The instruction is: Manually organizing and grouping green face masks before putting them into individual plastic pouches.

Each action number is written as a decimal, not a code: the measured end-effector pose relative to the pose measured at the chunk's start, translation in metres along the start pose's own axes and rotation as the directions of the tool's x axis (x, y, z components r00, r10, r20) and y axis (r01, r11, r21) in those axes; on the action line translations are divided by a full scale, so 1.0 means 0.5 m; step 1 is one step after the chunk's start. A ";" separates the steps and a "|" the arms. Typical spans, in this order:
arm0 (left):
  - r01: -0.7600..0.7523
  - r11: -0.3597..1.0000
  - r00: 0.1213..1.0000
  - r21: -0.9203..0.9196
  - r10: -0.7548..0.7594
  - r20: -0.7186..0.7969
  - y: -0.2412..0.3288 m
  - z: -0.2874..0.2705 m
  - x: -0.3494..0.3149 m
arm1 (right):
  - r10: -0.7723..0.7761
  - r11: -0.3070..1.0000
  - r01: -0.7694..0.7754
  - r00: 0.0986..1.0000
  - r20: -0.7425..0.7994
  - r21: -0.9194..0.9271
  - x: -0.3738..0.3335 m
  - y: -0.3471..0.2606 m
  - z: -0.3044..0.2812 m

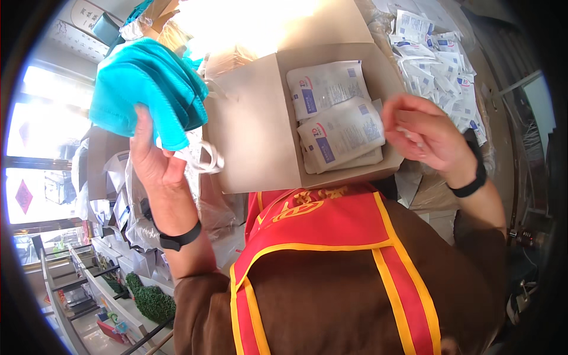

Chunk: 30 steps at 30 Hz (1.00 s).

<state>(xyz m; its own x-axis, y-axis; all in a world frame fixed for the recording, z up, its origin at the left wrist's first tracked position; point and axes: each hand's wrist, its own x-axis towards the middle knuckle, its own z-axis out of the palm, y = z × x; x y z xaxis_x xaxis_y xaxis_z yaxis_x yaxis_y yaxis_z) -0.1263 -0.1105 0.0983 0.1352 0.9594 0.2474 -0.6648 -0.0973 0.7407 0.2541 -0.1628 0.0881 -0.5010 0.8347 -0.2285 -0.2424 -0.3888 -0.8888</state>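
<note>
A stack of teal folded face masks [145, 89] with white ear loops is gripped in my left hand [155, 157], raised left of an open cardboard box [254, 127]. Inside the box lie white printed packets [343, 133], overlapping one another. My right hand [423, 133] hovers at the box's right side, close to the upper packet's edge. Its fingers are curled, and small white bits show between them; what they are I cannot make out.
Many loose white packets [441, 74] are heaped at the far right. More teal masks [136, 12] lie in a carton at the far left. On the lower left are a metal railing [89, 281] and a green plant [151, 302]. Bright glare covers the far middle.
</note>
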 end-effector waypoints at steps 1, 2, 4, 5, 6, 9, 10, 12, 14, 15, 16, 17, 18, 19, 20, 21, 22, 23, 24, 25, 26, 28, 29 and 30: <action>-0.011 0.996 1.000 -0.088 0.010 -0.017 -0.012 0.016 0.001 | -0.005 1.000 0.005 1.000 0.004 -0.002 0.026 0.015 0.005; -0.020 0.984 0.999 -0.177 0.015 -0.030 -0.026 0.033 0.004 | -0.099 0.992 0.089 0.988 0.119 0.087 0.053 0.034 0.004; -0.046 0.974 0.999 -0.222 0.044 -0.017 -0.045 0.061 0.001 | -0.208 0.969 0.169 0.952 0.226 0.182 0.100 0.037 0.024; -0.067 0.960 0.998 -0.272 0.067 -0.011 -0.055 0.073 -0.001 | -0.175 0.973 0.135 0.960 0.219 0.187 0.123 0.032 0.041; -0.085 0.943 0.996 -0.321 0.087 -0.007 -0.066 0.086 -0.004 | -0.142 0.976 0.101 0.967 0.211 0.194 0.142 0.030 0.054; -0.111 0.946 0.988 -0.306 0.073 -0.135 -0.083 0.110 -0.006 | -0.141 0.980 0.118 0.980 0.141 0.162 0.189 0.040 0.076; -0.104 0.940 0.993 -0.324 0.080 -0.086 -0.086 0.115 -0.006 | -0.150 0.979 0.127 0.979 0.138 0.162 0.193 0.045 0.080; -0.108 0.952 0.991 -0.285 0.079 -0.111 -0.092 0.143 -0.004 | -0.174 0.971 0.145 0.974 0.144 0.191 0.208 0.048 0.079; -0.219 0.955 0.954 -0.201 0.167 -0.247 -0.096 0.168 -0.004 | -0.173 0.973 0.149 0.976 0.134 0.177 0.218 0.054 0.078; -0.099 0.904 0.993 -0.417 0.061 -0.105 -0.093 0.146 0.004 | -0.165 0.975 0.143 0.978 0.126 0.167 0.221 0.058 0.080; -0.096 0.905 0.993 -0.415 0.058 -0.101 -0.094 0.148 0.009 | -0.168 0.975 0.146 0.978 0.124 0.170 0.224 0.059 0.085; -0.004 0.895 1.000 -0.446 0.017 0.024 -0.093 0.165 0.012 | -0.149 0.982 0.128 0.978 0.150 0.141 0.228 0.061 0.092; 0.090 0.880 0.988 -0.466 -0.022 0.150 -0.094 0.175 0.015 | -0.127 0.988 0.109 0.976 0.175 0.112 0.232 0.064 0.101; 0.129 0.854 0.981 -0.504 -0.037 0.189 -0.098 0.177 0.017 | -0.126 0.988 0.107 0.976 0.176 0.114 0.236 0.071 0.114; 0.129 0.854 0.981 -0.504 -0.036 0.189 -0.104 0.171 0.024 | -0.111 0.992 0.092 0.967 0.231 0.091 0.240 0.079 0.130; 0.109 0.869 0.977 -0.483 -0.003 0.215 -0.114 0.159 0.033 | -0.093 0.995 0.077 0.954 0.286 0.068 0.238 0.085 0.142; 0.087 0.883 0.970 -0.461 0.031 0.241 -0.120 0.153 0.041 | -0.093 0.995 0.076 0.953 0.288 0.068 0.230 0.087 0.147; -0.037 0.913 0.996 -0.406 0.068 0.062 -0.125 0.156 0.046 | -0.069 0.998 0.062 0.924 0.376 0.029 0.221 0.088 0.149; -0.039 0.913 0.996 -0.405 0.069 0.060 -0.123 0.152 0.049 | -0.041 0.999 0.052 0.887 0.460 -0.012 0.213 0.090 0.149; 0.036 0.900 0.988 -0.435 0.032 0.148 -0.117 0.145 0.053 | -0.034 0.998 0.055 0.895 0.444 -0.035 0.209 0.100 0.145; 0.112 0.883 0.972 -0.456 -0.003 0.234 -0.112 0.137 0.052 | -0.030 0.998 0.051 0.894 0.447 -0.034 0.200 0.103 0.145; 0.101 0.873 0.978 -0.477 0.001 0.209 -0.111 0.125 0.053 | -0.061 0.995 0.023 0.904 0.424 0.093 0.181 0.100 0.145; 0.081 0.886 0.985 -0.456 0.000 0.174 -0.110 0.125 0.052 | -0.059 0.995 0.021 0.903 0.425 0.093 0.176 0.098 0.143; 0.061 0.898 0.990 -0.435 0.000 0.139 -0.108 0.125 0.051 | -0.042 0.999 0.041 0.880 0.473 0.013 0.172 0.096 0.141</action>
<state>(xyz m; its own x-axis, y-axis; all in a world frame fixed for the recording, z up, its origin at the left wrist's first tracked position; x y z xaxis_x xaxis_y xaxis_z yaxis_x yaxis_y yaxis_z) -0.0409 -0.0973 0.1036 0.2361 0.9135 0.3314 -0.9086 0.0866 0.4085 0.1411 -0.1373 0.0537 -0.8237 0.5666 0.0244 -0.2734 -0.3591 -0.8924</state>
